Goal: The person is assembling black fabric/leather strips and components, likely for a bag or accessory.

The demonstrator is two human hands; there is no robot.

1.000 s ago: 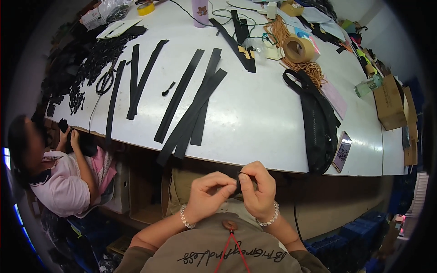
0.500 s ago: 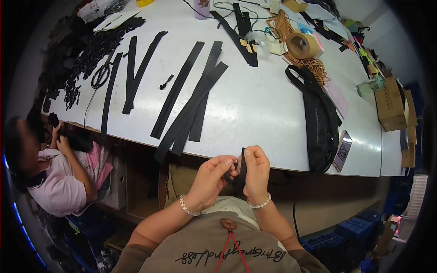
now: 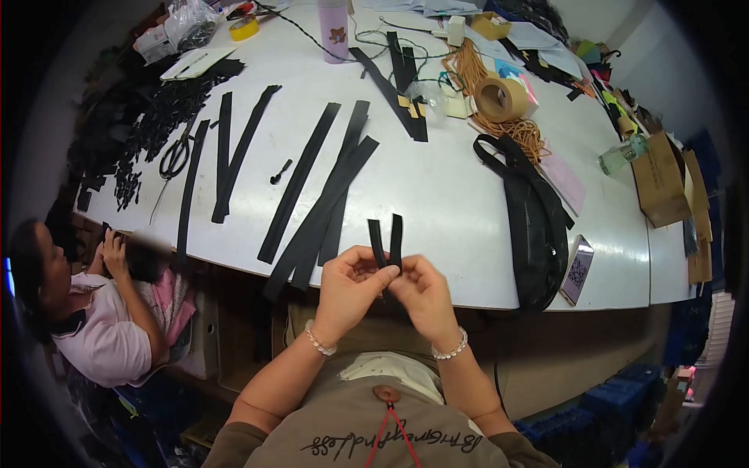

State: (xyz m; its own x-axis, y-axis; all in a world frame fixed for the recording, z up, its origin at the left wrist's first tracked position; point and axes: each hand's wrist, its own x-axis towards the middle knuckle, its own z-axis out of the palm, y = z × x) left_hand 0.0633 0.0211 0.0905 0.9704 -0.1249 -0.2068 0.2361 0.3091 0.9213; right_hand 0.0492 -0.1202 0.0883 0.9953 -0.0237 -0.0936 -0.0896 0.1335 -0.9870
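Over the table's near edge, my left hand (image 3: 349,288) and my right hand (image 3: 425,299) meet, fingers pinched. Between them is a short black webbing strip (image 3: 396,234) whose two ends stand up side by side. Its lower part is hidden by my fingers, so I cannot tell whether it is one folded piece. Just beyond my left hand lie several long black strips (image 3: 299,183), some crossing and overhanging the edge. A small black zipper pull (image 3: 281,171) rests left of them. To the right of my right hand is a black bag (image 3: 537,234) with a strap loop.
Black-handled scissors (image 3: 175,158) lie at left near a heap of small black pieces (image 3: 160,117). Farther back stand a purple bottle (image 3: 333,31), brown tape (image 3: 501,100) and tan cord (image 3: 468,66). A phone (image 3: 576,271) lies by the bag. A co-worker (image 3: 109,335) sits at left.
My hands have come closer together, and the strip's two ends now point up above my fingers. The whole table appears lower in view, and the co-worker's head has turned.
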